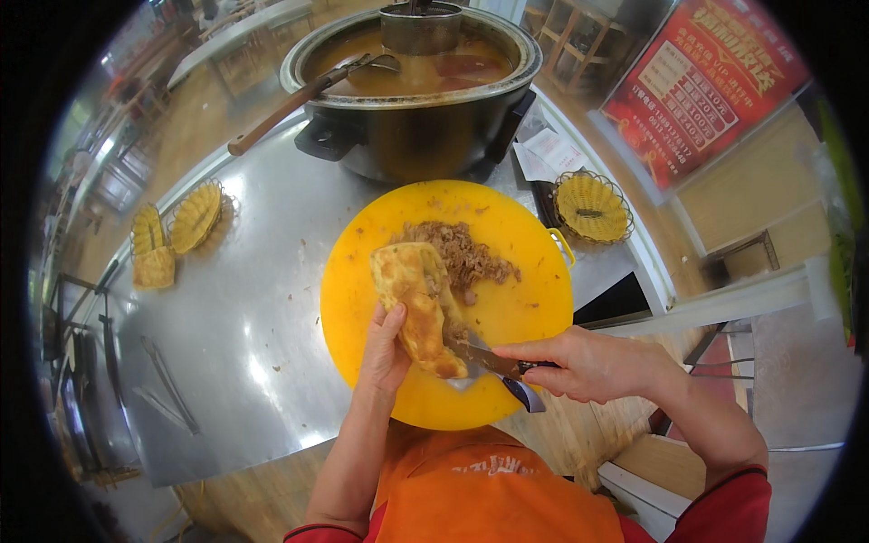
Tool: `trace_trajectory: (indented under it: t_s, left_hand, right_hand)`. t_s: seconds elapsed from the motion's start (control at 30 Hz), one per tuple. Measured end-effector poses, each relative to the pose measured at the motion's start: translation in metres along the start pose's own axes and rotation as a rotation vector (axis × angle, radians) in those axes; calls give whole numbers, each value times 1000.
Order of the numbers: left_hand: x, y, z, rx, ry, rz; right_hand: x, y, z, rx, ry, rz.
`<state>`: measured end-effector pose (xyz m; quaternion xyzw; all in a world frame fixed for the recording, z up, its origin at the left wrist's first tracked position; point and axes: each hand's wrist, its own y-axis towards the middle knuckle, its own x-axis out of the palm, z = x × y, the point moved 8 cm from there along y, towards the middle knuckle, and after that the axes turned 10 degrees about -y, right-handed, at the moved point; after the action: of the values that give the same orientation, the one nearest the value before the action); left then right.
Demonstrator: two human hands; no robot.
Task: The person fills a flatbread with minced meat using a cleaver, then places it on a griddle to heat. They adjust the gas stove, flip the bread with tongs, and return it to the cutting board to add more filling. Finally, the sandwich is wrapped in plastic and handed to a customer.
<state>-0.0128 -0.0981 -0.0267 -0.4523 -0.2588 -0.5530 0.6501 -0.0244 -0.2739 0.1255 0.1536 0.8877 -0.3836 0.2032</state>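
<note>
My left hand [388,353] holds a browned flatbread [415,298], split open along its right side, above a round yellow cutting board [356,271]. Shredded or chopped brown meat shows inside the split. In my right hand [590,363] is a knife, its blade [490,361] reaching to the lower end of the opening, with bits of meat near the tip. My index finger lies along the blade. A pile of chopped meat [468,254] rests on the board behind the bread. Under the knife, a second blue-purple handle [525,396] juts past the board's near edge; its blade is partly hidden.
A large pot [407,132] of brown broth stands behind the board, with a wooden-handled ladle [292,115] across its rim and a strainer [421,30] inside. Wicker baskets [197,216], another flatbread [154,268] and tongs [170,387] lie left on the metal table [265,305]. Another basket [593,207] sits right.
</note>
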Motion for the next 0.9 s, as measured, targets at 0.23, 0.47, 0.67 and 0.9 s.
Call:
trace_trajectory:
  t_s: [0.23, 0.47, 0.67, 0.9]
  left_hand:
    - [-19, -10, 44, -20, 137, 144]
    - [-37, -17, 91, 22, 701, 305]
    - [-52, -28, 113, 256, 1300, 412]
    - [-15, -42, 93, 521, 1721, 77]
  right_hand:
    - [14, 34, -3, 35, 202, -115]
    - [47, 79, -1, -50, 424, -118]
    - [64, 103, -1, -41, 463, -98]
    - [67, 115, 12, -150, 409, 35]
